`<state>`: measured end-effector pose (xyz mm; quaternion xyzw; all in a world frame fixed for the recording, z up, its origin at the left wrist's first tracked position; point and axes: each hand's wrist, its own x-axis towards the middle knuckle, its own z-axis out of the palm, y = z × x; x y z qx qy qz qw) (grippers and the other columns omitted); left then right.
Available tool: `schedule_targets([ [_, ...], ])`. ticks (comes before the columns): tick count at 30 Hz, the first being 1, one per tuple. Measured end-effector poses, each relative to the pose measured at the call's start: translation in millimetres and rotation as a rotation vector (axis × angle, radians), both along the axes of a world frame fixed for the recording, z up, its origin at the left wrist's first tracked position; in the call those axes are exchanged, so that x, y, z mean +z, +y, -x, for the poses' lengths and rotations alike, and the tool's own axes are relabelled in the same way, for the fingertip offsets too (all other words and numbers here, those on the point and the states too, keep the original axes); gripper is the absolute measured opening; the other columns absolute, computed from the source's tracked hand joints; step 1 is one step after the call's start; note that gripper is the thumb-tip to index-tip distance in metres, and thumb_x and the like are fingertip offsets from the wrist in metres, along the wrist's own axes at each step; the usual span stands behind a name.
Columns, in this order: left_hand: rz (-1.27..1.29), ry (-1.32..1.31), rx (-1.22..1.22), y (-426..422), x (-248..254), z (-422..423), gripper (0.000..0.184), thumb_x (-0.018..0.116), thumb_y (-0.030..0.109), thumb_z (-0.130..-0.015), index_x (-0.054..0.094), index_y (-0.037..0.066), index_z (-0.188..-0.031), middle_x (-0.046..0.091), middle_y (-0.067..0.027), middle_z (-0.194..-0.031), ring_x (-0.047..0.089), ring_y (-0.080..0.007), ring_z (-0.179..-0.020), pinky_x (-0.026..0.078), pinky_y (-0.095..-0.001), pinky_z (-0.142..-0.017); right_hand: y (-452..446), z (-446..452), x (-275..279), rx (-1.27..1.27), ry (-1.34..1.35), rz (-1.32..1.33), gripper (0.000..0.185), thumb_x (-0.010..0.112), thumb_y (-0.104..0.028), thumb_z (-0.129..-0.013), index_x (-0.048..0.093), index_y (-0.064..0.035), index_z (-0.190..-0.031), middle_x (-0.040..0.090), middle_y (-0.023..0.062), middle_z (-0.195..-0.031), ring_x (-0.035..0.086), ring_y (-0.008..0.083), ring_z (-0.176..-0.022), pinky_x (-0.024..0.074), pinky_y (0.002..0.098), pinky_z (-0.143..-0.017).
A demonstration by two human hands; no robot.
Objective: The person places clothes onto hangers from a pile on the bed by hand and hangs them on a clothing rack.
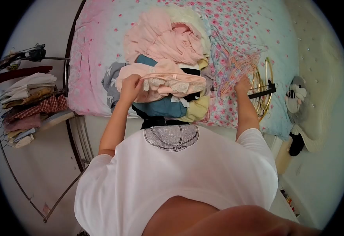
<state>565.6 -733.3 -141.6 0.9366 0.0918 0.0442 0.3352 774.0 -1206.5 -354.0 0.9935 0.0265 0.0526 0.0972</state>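
My left hand (131,87) is closed on the upper left edge of a light peach garment (168,83) with lace trim, which lies on a pile of clothes. Beneath it show a teal cloth (160,109), a yellow cloth (198,109) and a grey one with white bows (111,84). Farther back rests a large pink garment (166,35). On the right, my right hand (242,84) reaches into a heap of pastel hangers (234,63); its fingers are too small and blurred among them to read. Gold hangers (267,74) and a black hanger (263,91) lie beside it.
A flowered bed cover (87,78) lies under everything. At the left, folded clothes (34,106) sit on a metal rack (67,145). A plush toy (296,94) is beyond the bed's right edge, near a pale padded surface (323,98).
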Motion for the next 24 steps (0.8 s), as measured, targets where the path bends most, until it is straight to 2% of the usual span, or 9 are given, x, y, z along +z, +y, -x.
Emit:
schedule_targets([
  [3, 0.078, 0.075, -0.066, 3.7, 2.5, 0.9, 0.013, 0.055, 0.011, -0.08, 0.055, -0.002, -0.081, 0.054, -0.0135, -0.074, 0.053, -0.025, -0.066, 0.041, -0.0311, -0.059, -1.8, -9.0, 0.1, -0.156, 0.483, -0.045, 0.084, 0.072, -0.022, -0.066, 0.023, -0.01, -0.133, 0.042, 0.0124, -0.123, 0.044, 0.0269, -0.112, 0.0395, 0.0442, -0.089],
  [4, 0.1, 0.098, -0.103, 5.7, 2.7, 1.3, 0.012, 0.054, 0.011, -0.08, 0.055, -0.001, -0.082, 0.054, -0.0131, -0.076, 0.052, -0.0248, -0.068, 0.041, -0.0309, -0.061, 13.8, -9.1, 25.6, -0.236, 0.584, -0.077, 0.077, 0.069, -0.021, -0.068, 0.026, -0.0115, -0.132, 0.043, 0.013, -0.122, 0.044, 0.0271, -0.112, 0.0393, 0.0447, -0.088],
  [7, 0.146, 0.101, -0.117, 3.2, 3.5, -2.6, 0.012, 0.052, 0.01, -0.08, 0.054, -0.001, -0.081, 0.054, -0.014, -0.076, 0.052, -0.0272, -0.069, 0.041, -0.0331, -0.062, 20.5, -8.2, 18.0, -0.209, 0.496, 0.018, 0.067, 0.064, -0.017, -0.074, 0.028, -0.0114, -0.13, 0.043, 0.014, -0.12, 0.049, 0.0288, -0.106, 0.0438, 0.0441, -0.081],
  [10, 0.094, 0.09, -0.149, 5.5, -2.4, -6.7, 0.011, 0.053, 0.009, -0.08, 0.054, -0.001, -0.081, 0.054, -0.0129, -0.077, 0.052, -0.0262, -0.07, 0.041, -0.0322, -0.063, 15.0, -5.4, 20.6, -0.167, 0.505, -0.08, 0.058, 0.059, -0.012, -0.077, 0.031, -0.0111, -0.128, 0.044, 0.0151, -0.116, 0.054, 0.0306, -0.097, 0.0474, 0.0427, -0.073],
  [13, 0.085, 0.091, -0.207, 2.6, -4.0, -11.5, 0.01, 0.054, 0.009, -0.079, 0.053, -0.002, -0.081, 0.054, -0.0122, -0.078, 0.051, -0.0253, -0.07, 0.041, -0.0316, -0.063, 10.0, -6.9, 29.4, -0.085, 0.467, -0.068, 0.054, 0.056, -0.009, -0.077, 0.033, -0.0117, -0.126, 0.045, 0.0164, -0.114, 0.057, 0.0321, -0.089, 0.0489, 0.0412, -0.068],
  [16, 0.065, 0.06, -0.239, 0.4, 0.7, -19.9, 0.011, 0.054, 0.01, -0.078, 0.053, -0.001, -0.079, 0.053, -0.0132, -0.073, 0.051, -0.0287, -0.068, 0.041, -0.0353, -0.061, -0.9, -13.6, 53.1, 0.048, 0.356, 0.014, 0.038, 0.051, -0.008, -0.08, 0.041, -0.0088, -0.117, 0.049, 0.0145, -0.107, 0.059, 0.0296, -0.086, 0.0499, 0.0388, -0.068],
  [20, 0.067, 0.048, -0.246, -3.1, 7.2, -21.2, 0.01, 0.054, 0.01, -0.078, 0.054, 0.0, -0.078, 0.053, -0.0133, -0.071, 0.051, -0.0302, -0.067, 0.04, -0.037, -0.06, -15.1, -22.2, 68.7, -0.02, 0.371, 0.035, 0.049, 0.054, -0.01, -0.078, 0.039, -0.0146, -0.124, 0.052, 0.0124, -0.105, 0.059, 0.0269, -0.088, 0.0501, 0.0367, -0.068],
  [22, 0.069, 0.051, -0.243, -5.5, 10.4, -20.0, 0.01, 0.054, 0.01, -0.078, 0.054, 0.0, -0.077, 0.053, -0.0133, -0.072, 0.051, -0.0301, -0.067, 0.041, -0.0371, -0.06, -8.0, -21.8, 95.7, -0.11, 0.411, 0.026, 0.053, 0.054, -0.011, -0.078, 0.038, -0.0193, -0.128, 0.052, 0.0115, -0.106, 0.059, 0.0259, -0.089, 0.0501, 0.0366, -0.068],
  [24, 0.071, 0.045, -0.248, -7.1, 12.7, -19.0, 0.01, 0.054, 0.01, -0.078, 0.054, 0.0, -0.077, 0.053, -0.0133, -0.072, 0.052, -0.0302, -0.067, 0.041, -0.0373, -0.061, -15.6, -23.0, 90.5, -0.111, 0.379, 0.006, 0.055, 0.052, -0.01, -0.079, 0.036, -0.0232, -0.13, 0.053, 0.0108, -0.107, 0.059, 0.0262, -0.089, 0.0501, 0.0373, -0.068],
])
